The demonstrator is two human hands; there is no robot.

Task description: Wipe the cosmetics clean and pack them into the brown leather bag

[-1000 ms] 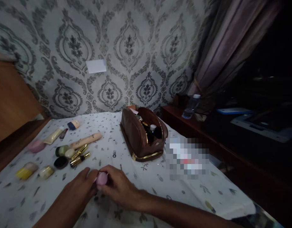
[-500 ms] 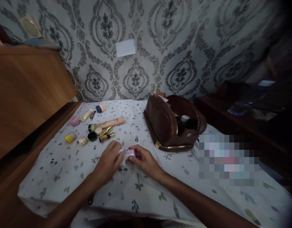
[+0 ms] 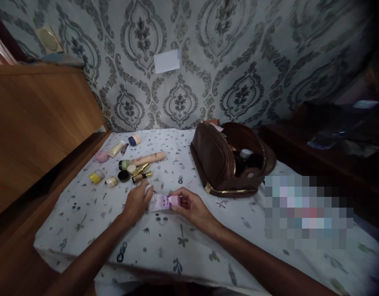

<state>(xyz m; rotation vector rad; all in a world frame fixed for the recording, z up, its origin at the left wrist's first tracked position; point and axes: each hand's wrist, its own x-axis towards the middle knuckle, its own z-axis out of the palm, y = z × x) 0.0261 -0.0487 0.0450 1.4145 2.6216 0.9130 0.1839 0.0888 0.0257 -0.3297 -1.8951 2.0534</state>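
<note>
A small pink-and-white squeeze tube (image 3: 162, 202) with a pink cap lies level just over the table, between my two hands. My right hand (image 3: 191, 206) pinches it at the cap end with thumb and fingers. Around the tube's other end, my left hand (image 3: 137, 201) is closed on a bit of white tissue (image 3: 148, 190), mostly hidden by the fingers. Just beyond my left hand lie two gold-and-dark lipstick-like tubes (image 3: 142, 177) and a round black pot (image 3: 123, 176).
An unzipped brown toiletry bag (image 3: 212, 158) with items inside stands right of centre. Several cosmetics, including a long peach tube (image 3: 149, 158) and a yellow-lidded jar (image 3: 96, 176), lie at left on the patterned tablecloth (image 3: 115, 230). A wooden cabinet (image 3: 47, 107) borders the left.
My left hand has slid left along the tube with the tissue, uncovering the tube's printed body. My right hand keeps its grip on the cap. The view has shifted slightly.
</note>
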